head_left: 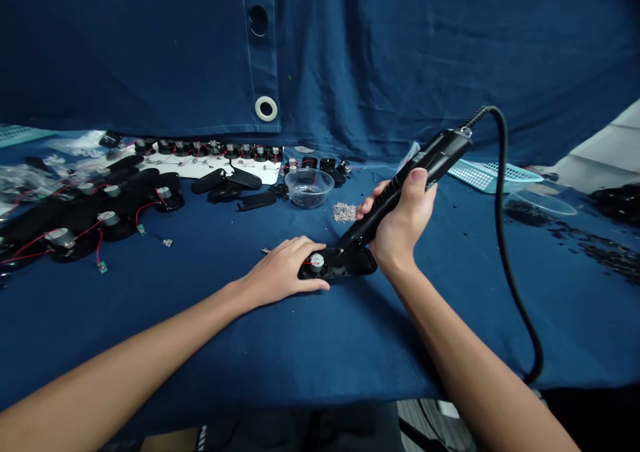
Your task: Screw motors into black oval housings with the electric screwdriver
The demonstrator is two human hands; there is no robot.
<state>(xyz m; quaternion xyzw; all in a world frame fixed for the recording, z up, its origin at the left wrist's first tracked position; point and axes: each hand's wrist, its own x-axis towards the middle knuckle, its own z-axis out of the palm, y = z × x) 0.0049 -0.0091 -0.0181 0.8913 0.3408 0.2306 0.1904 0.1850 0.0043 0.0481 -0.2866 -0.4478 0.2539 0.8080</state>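
My right hand (pixel 407 222) is wrapped round a black corded electric screwdriver (pixel 385 202), tilted so that its tip meets a black plastic housing (pixel 345 265) on the blue cloth. On the housing's left end sits a small silver motor (pixel 317 261) with a red wire. My left hand (pixel 287 265) grips that end between thumb and fingers. Just behind lies a heap of tiny silver screws (pixel 345 213). A clear round tub (pixel 309 187) with dark bits in it stands behind the housing. The exact contact of the screwdriver tip is hard to make out.
Rows of black housings (pixel 113 219) with motors and red wires fill the left side. More motors line a white board (pixel 215 165) at the back. A turquoise basket (pixel 493 175), a clear lid (pixel 540 202) and scattered black pieces (pixel 600 249) lie right. The screwdriver's cable (pixel 501 225) loops down right.
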